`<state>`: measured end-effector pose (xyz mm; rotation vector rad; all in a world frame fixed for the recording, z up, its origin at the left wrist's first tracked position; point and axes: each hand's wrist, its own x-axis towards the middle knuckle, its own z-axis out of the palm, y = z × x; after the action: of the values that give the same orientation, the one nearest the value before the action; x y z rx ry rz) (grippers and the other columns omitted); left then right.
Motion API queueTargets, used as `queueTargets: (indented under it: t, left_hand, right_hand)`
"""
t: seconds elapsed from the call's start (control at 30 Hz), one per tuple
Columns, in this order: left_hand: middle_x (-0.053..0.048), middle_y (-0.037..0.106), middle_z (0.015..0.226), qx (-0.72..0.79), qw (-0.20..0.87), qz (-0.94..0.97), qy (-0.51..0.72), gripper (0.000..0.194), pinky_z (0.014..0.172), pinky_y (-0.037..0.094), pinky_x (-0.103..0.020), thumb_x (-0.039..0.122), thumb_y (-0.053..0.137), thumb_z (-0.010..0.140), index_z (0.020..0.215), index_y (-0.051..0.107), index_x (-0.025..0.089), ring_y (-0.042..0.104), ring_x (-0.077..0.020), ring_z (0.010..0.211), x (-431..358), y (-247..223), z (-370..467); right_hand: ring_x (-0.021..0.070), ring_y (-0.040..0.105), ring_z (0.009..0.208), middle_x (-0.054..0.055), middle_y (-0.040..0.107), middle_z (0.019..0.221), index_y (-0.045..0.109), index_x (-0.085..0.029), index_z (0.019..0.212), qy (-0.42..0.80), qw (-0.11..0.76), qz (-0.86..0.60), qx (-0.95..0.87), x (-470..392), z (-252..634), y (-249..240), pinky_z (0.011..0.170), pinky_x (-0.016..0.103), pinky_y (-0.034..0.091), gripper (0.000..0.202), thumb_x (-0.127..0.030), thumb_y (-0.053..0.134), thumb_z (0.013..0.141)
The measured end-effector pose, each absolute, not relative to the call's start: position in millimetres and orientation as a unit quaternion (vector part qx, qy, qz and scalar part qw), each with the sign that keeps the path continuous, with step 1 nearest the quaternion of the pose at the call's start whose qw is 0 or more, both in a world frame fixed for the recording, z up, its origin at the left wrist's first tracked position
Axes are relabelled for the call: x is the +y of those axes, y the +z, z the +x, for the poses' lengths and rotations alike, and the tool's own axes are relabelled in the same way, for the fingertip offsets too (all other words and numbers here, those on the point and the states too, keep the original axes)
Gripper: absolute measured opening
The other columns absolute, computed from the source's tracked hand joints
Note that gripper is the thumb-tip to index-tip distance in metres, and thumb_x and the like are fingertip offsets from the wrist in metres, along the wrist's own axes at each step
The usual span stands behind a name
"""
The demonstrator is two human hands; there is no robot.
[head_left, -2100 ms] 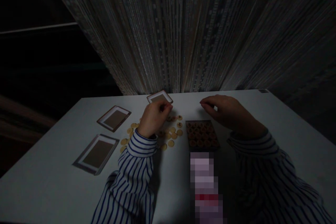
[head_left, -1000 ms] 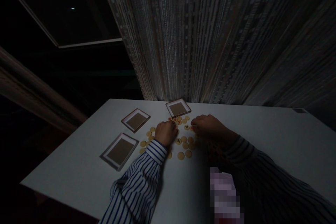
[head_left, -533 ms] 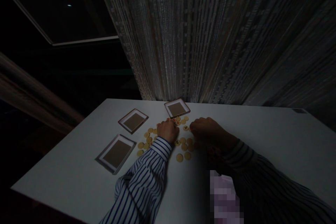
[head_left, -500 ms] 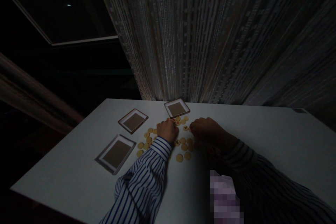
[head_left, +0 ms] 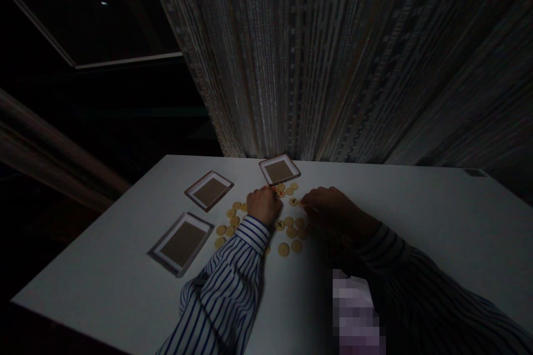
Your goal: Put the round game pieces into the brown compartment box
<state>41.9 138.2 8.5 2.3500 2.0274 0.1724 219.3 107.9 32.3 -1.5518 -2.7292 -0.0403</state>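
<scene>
Dim room, with a patterned curtain (head_left: 287, 55) hanging behind a white desk (head_left: 137, 299) and a dark window (head_left: 116, 11) up at the far left. Over the middle of the desk, a loose scatter of round yellow discs (head_left: 283, 249), mostly plain on top, a few bearing black or red marks. Among these, a black-marked disc (head_left: 293, 201) between the two hands, and another (head_left: 280, 225) just beside the left wrist.

Left hand (head_left: 264, 205) low over the scatter, back upward, fingers curled under, with discs on both sides. Cannot tell whether gripping one, with the fingers mostly hidden. Right hand (head_left: 328, 205) also curled, well lowered, fingertips at a pale reddish disc (head_left: 302, 203) at the right side of the scatter; too dark to tell whether pinching or only touching.

Beyond the left hand, a shallow tray (head_left: 278, 171) close to the back edge, near the marked discs. To the left of the scatter, two more: a smaller brown-rimmed tray (head_left: 209, 192) and, closer to the camera, a larger grey-rimmed tray (head_left: 182, 244). Under the right wrist, dim reddish shapes (head_left: 343, 241) in deep shadow. Below that, a pixelated pinkish patch (head_left: 356, 310). On both arms, striped sleeves (head_left: 233, 283) with snug cuffs.
</scene>
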Motion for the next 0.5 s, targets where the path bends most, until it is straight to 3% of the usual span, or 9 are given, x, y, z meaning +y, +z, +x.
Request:
queueTargets:
  t: [0.3,0.5]
  left_hand:
    - [-0.008,0.065,0.096,0.614,0.021,0.78,0.118,0.031,0.081,0.042,-0.033,0.029,0.042,0.083,0.105,0.062,0.02,0.061,-0.0219,0.09,129,19,37]
    - [-0.007,0.063,0.096,0.587,0.044,0.784,0.194,0.03,0.079,0.043,-0.029,0.029,0.041,0.085,0.103,0.063,0.02,0.061,-0.0188,0.087,126,17,34]
  right_hand:
    - [0.0197,0.057,0.084,0.009,0.064,0.093,0.061,-0.017,0.095,-0.018,0.002,-0.498,-0.867,103,224,37,0.065,0.029,0.033,0.021,-0.022,0.044,0.084]
    - [0.0197,0.058,0.089,0.008,0.065,0.096,0.061,-0.019,0.098,-0.014,0.058,-0.511,-0.857,100,238,39,0.072,0.03,0.037,0.023,-0.025,0.042,0.085]
